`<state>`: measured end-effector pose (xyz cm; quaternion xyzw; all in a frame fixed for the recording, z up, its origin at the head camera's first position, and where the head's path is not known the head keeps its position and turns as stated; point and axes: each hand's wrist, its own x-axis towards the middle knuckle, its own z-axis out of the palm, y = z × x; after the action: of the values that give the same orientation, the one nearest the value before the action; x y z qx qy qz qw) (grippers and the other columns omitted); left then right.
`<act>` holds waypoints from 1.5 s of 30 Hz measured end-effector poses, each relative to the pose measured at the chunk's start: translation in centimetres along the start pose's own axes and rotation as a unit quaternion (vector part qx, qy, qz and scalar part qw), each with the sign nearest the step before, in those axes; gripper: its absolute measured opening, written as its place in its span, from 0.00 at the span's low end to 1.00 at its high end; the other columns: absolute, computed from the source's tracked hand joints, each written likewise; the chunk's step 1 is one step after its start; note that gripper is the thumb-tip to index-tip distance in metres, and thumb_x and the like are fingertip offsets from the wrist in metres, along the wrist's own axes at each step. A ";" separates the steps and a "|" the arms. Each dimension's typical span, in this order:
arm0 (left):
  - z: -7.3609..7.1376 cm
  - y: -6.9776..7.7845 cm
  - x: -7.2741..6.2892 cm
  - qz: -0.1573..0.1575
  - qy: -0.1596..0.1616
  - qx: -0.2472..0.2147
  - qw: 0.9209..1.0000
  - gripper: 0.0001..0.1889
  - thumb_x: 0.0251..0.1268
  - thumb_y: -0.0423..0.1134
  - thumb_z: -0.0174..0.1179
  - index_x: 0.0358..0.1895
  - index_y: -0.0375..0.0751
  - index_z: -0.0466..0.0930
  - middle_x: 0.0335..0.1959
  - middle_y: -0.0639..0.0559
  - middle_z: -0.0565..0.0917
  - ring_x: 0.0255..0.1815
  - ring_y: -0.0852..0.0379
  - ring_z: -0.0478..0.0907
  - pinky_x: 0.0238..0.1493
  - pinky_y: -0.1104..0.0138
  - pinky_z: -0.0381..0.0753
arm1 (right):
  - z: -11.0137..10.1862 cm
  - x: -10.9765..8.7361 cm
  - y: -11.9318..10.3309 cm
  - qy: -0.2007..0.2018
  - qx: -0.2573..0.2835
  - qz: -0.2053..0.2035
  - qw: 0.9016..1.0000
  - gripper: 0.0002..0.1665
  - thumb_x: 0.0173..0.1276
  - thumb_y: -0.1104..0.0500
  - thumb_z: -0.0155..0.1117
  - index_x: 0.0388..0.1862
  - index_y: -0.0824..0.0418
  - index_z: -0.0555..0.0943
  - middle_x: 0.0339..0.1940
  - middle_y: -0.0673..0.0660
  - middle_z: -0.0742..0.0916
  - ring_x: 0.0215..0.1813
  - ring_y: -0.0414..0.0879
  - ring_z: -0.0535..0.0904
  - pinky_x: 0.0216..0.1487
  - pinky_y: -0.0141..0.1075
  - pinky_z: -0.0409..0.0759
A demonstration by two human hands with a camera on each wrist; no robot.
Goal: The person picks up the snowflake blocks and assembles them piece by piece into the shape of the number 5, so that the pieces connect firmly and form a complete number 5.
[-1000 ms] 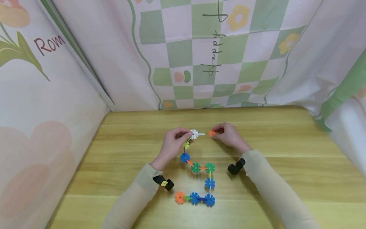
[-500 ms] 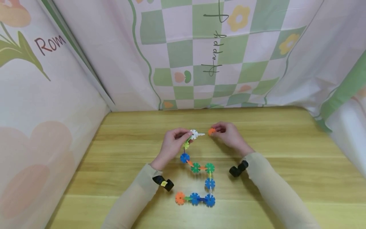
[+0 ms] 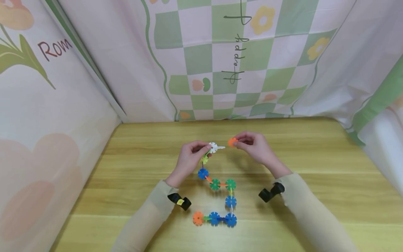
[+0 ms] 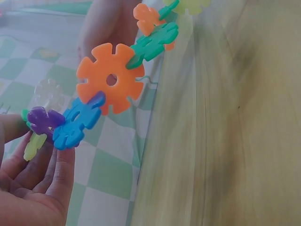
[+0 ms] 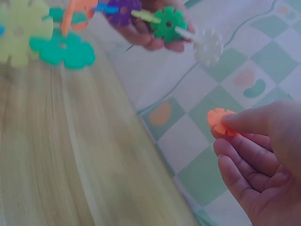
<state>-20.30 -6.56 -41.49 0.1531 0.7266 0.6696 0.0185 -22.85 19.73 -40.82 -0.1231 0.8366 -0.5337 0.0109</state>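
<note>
My left hand (image 3: pixel 190 155) pinches the far end of a chain of interlocking snowflake discs, just beside a white disc (image 3: pixel 213 147). Another pale disc (image 3: pixel 221 147) juts out edge-on to its right. From there the chain zigzags toward me through blue and green discs (image 3: pixel 231 184), ending at an orange disc (image 3: pixel 198 218). Between thumb and fingers, my right hand (image 3: pixel 256 147) pinches a loose orange snowflake disc (image 5: pixel 218 120), a short gap from the pale one. In the left wrist view, purple and blue discs (image 4: pixel 77 125) hang by the left fingers.
Under the chain lies a wood-grain table (image 3: pixel 132 182). A printed, checked curtain (image 3: pixel 226 63) hangs along its back edge, with another printed cloth (image 3: pixel 56 115) on the left. Black wrist cameras (image 3: pixel 271 192) are strapped over both sleeves.
My right hand has risen slightly and its wrist has swung right, tilting the orange disc in its fingers. My left hand and the chain have stayed nearly still.
</note>
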 end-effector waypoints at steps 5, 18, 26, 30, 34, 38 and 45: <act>0.0 0.0 0.0 -0.003 0.000 0.003 1.000 0.11 0.76 0.39 0.61 0.48 0.33 0.86 0.39 0.45 0.87 0.42 0.40 0.85 0.39 0.67 0.85 | -0.1 -0.9 -0.9 -0.007 0.017 -0.009 1.000 0.13 0.72 0.61 0.70 0.50 0.67 0.83 0.40 0.60 0.90 0.43 0.61 0.86 0.45 0.45 0.86; 0.1 0.1 -0.1 -0.002 -0.003 -0.002 1.000 0.11 0.76 0.39 0.61 0.48 0.33 0.85 0.39 0.45 0.87 0.44 0.34 0.84 0.40 0.65 0.86 | 0.3 -2.5 -2.5 -0.025 0.043 -0.021 0.999 0.13 0.73 0.60 0.68 0.51 0.66 0.83 0.39 0.58 0.90 0.40 0.52 0.87 0.43 0.39 0.86; 0.1 -0.1 0.0 0.011 -0.009 -0.003 1.000 0.11 0.76 0.38 0.62 0.48 0.33 0.86 0.40 0.45 0.87 0.42 0.36 0.85 0.40 0.64 0.86 | 0.7 -2.5 -2.9 -0.016 0.039 -0.028 0.999 0.13 0.73 0.60 0.68 0.51 0.67 0.83 0.39 0.59 0.90 0.39 0.50 0.87 0.42 0.38 0.86; 0.2 -0.1 -0.1 0.015 -0.006 -0.001 1.000 0.10 0.75 0.38 0.62 0.48 0.33 0.86 0.39 0.45 0.87 0.42 0.36 0.85 0.39 0.65 0.86 | 0.9 -2.5 -3.0 -0.015 0.036 -0.029 0.999 0.14 0.74 0.60 0.67 0.52 0.68 0.82 0.40 0.59 0.90 0.40 0.50 0.87 0.43 0.37 0.86; 0.4 0.1 -0.1 0.016 0.002 0.000 1.000 0.10 0.75 0.38 0.62 0.47 0.34 0.86 0.38 0.45 0.87 0.42 0.33 0.84 0.39 0.65 0.86 | 1.0 -2.6 -3.1 -0.011 0.035 -0.029 0.999 0.13 0.74 0.60 0.66 0.51 0.68 0.82 0.41 0.60 0.90 0.42 0.55 0.87 0.44 0.36 0.85; 0.6 0.1 -0.1 0.020 0.007 -0.002 1.000 0.10 0.75 0.38 0.63 0.46 0.33 0.86 0.38 0.45 0.87 0.42 0.32 0.84 0.39 0.65 0.86 | 1.2 -2.5 -2.9 -0.005 0.040 -0.033 0.999 0.11 0.75 0.62 0.66 0.50 0.68 0.82 0.41 0.60 0.89 0.44 0.62 0.86 0.44 0.36 0.85; 0.8 -0.1 0.0 0.024 0.013 -0.008 1.000 0.09 0.75 0.35 0.62 0.45 0.31 0.86 0.38 0.44 0.87 0.40 0.33 0.84 0.39 0.64 0.86 | 1.6 -2.4 -2.4 0.007 0.041 -0.039 0.998 0.10 0.75 0.62 0.66 0.49 0.68 0.83 0.40 0.60 0.89 0.43 0.61 0.86 0.43 0.35 0.85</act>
<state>-20.12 -5.78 -41.71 0.1612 0.7172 0.6779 -0.0058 -19.82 17.85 -39.62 -0.1514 0.8084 -0.5687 -0.0112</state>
